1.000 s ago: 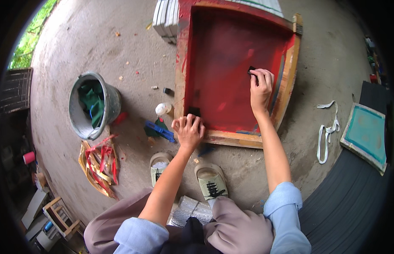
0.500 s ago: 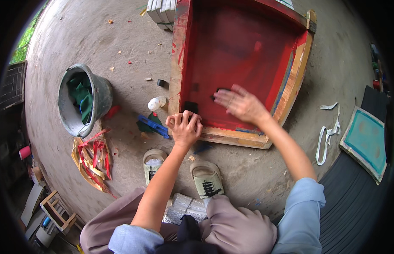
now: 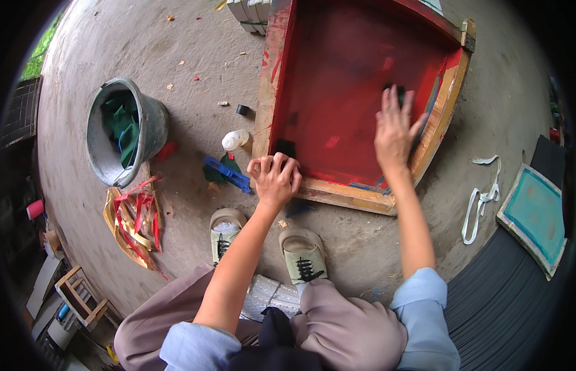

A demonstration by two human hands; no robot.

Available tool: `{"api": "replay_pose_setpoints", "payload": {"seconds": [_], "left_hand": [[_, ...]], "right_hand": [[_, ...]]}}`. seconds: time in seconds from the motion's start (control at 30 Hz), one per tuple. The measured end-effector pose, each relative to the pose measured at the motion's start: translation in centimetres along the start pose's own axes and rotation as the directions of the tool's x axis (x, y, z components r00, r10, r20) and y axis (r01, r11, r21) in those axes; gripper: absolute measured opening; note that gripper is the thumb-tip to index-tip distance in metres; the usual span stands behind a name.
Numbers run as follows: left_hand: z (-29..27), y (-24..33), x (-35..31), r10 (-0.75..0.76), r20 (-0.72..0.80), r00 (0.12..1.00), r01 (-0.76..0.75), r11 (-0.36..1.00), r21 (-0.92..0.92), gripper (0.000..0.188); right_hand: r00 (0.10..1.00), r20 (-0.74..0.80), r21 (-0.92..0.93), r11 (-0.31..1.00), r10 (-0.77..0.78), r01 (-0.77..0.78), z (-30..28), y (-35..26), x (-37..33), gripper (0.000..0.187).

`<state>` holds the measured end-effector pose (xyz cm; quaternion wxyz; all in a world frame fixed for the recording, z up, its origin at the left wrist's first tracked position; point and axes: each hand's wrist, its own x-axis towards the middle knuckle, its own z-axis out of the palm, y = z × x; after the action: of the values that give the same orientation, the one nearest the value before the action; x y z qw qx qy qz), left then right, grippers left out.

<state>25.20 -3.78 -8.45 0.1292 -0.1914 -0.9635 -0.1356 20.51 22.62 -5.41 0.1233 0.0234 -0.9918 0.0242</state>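
A large wooden screen-printing frame (image 3: 347,197) with red-stained mesh stands on the floor in front of me. At its near left corner, my left hand (image 3: 275,180) is closed, fingers curled over the wood. My right hand (image 3: 394,133) lies over the right part of the mesh (image 3: 337,80), fingers stretched and spread. A small dark piece (image 3: 399,93) shows at its fingertips, mostly covered, so I cannot make out its kind. Another dark patch (image 3: 284,147) is just beyond my left hand, inside the corner.
Left of the frame are a white bottle (image 3: 235,140), a black cap (image 3: 242,110) and a blue plastic tool (image 3: 228,174). Farther left stands a grey bucket (image 3: 153,127) holding green cloth (image 3: 122,130), with red and yellow strips (image 3: 139,216) nearby. A teal screen (image 3: 535,213) leans at the right.
My right hand has swept right and slightly away across the mesh, and the dark piece at its fingertips has moved along. My left hand keeps its hold on the corner.
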Motion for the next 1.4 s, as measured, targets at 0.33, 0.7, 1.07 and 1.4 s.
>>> {"api": "replay_pose_setpoints", "payload": {"seconds": [0.33, 0.7, 1.07, 1.4], "left_hand": [[-0.1, 0.0, 0.0, -0.004, -0.005, 1.0, 0.004, 1.0, -0.023, 0.005], [-3.2, -1.6, -0.9, -0.349, -0.17, 0.922, 0.214, 0.821, -0.529, 0.042], [-2.5, -8.1, 1.4, -0.541, 0.126, 0.831, 0.468, 0.559, -0.685, 0.054], [-6.1, -7.7, 4.0, -0.185, -0.1, 0.978, 0.068, 0.729, -0.681, 0.041]], "right_hand": [[0.986, -0.13, 0.027, 0.993, -0.107, 0.111, -1.9, 2.4, 0.6, 0.041], [0.753, 0.599, 0.739, -0.549, 0.272, -0.39, -2.5, -8.6, -0.5, 0.031], [0.69, 0.718, 0.641, -0.471, 0.091, -0.606, -3.1, -13.9, 0.4, 0.031], [0.722, 0.626, 0.775, -0.333, 0.295, -0.536, -2.6, -12.6, -0.7, 0.03]]}}
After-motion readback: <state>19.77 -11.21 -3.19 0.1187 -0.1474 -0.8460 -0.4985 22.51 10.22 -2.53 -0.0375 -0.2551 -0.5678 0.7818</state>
